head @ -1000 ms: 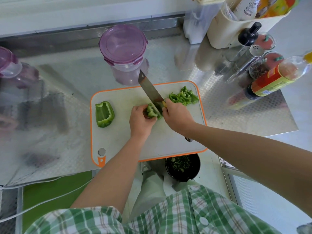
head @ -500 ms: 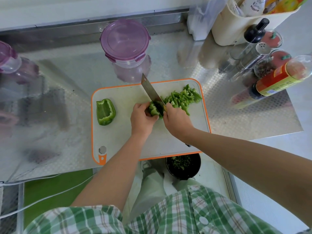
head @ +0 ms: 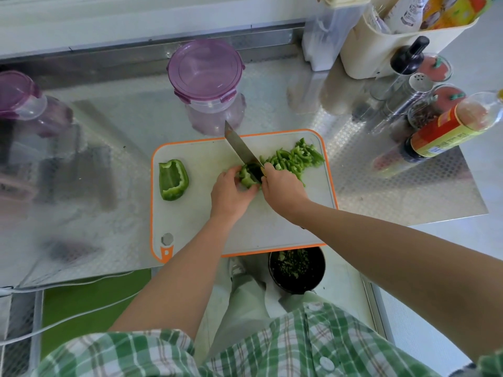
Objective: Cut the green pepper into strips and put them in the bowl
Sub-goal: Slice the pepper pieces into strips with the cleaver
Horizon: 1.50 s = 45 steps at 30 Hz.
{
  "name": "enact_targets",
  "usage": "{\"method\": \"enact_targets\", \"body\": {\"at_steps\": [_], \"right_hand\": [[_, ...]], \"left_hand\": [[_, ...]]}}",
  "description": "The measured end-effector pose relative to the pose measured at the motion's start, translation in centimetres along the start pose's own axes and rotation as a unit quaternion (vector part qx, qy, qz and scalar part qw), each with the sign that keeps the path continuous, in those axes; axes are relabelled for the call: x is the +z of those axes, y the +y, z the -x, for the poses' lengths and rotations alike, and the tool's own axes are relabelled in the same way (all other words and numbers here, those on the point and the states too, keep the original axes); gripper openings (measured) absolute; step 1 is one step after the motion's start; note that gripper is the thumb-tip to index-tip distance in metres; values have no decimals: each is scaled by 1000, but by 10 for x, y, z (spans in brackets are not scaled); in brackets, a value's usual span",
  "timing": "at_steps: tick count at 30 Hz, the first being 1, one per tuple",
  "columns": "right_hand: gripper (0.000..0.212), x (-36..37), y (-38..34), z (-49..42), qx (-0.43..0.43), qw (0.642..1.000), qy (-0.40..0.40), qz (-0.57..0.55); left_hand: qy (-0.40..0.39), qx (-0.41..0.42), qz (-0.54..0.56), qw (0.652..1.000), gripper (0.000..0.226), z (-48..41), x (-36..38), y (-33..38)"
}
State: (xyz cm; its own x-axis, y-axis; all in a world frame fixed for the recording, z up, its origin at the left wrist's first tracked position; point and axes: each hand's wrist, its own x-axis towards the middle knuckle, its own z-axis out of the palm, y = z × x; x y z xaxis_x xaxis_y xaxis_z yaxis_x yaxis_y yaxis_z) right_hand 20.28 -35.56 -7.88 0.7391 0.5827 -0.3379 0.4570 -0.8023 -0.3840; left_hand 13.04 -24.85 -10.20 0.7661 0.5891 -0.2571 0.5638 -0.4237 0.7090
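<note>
Green pepper piece (head: 247, 176) is lying near the middle of the white, orange-rimmed cutting board (head: 196, 224) in the head view, and the left hand (head: 230, 195) is pinning it there, with its fingers curled over the near and left sides. The right hand (head: 283, 191) is wrapping tight around the handle of the knife (head: 239, 148); the handle itself is almost wholly hidden inside the fist. The blade is slanting from the hand toward the far left, with its heel meeting the right end of the held piece.

Cut strips (head: 295, 157) are spreading from just beside the blade out to the board's far right corner. A second ago they were sitting as a small, tight heap at that corner, well apart from the knife; half a second ago the heap was already reaching the blade, and now it is looking longer and looser. Both hands and the blade are keeping much the same pose across the three moments.

An uncut pepper half (head: 173, 180) is lying hollow side up at the left of the board, where it was before. A dark bowl (head: 273, 278) with chopped green bits inside is showing below the board's near edge, partly hidden by it. A purple-lidded container (head: 205, 69) is standing on the metal counter (head: 109, 126) beyond the board.
</note>
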Motion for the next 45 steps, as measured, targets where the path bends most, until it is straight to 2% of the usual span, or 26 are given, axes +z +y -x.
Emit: {"method": "enact_targets", "body": {"at_steps": [4, 9, 15, 18, 25, 31, 45], "right_hand": [[12, -4, 3, 2, -2, 1000, -4, 8], [14, -6, 12, 6, 15, 1000, 13, 4], [17, -5, 13, 12, 25, 998, 39, -49], [19, -8, 10, 15, -4, 997, 40, -67], [17, -23, 13, 17, -30, 999, 33, -22], [13, -15, 8, 17, -38, 999, -9, 6], [12, 2, -2, 15, -6, 1000, -6, 9]], "left_hand": [[1, -85, 20, 996, 45, 0, 2, -1], [-5, -132, 22, 991, 30, -2, 1, 2], [13, -159, 83, 984, 41, 3, -2, 0], [23, -146, 68, 987, 43, 3, -4, 0], [13, -75, -17, 997, 22, 6, -9, 3], [-9, -67, 6, 998, 28, 4, -4, 3], [-16, -32, -3, 999, 29, 6, -1, 1]]}}
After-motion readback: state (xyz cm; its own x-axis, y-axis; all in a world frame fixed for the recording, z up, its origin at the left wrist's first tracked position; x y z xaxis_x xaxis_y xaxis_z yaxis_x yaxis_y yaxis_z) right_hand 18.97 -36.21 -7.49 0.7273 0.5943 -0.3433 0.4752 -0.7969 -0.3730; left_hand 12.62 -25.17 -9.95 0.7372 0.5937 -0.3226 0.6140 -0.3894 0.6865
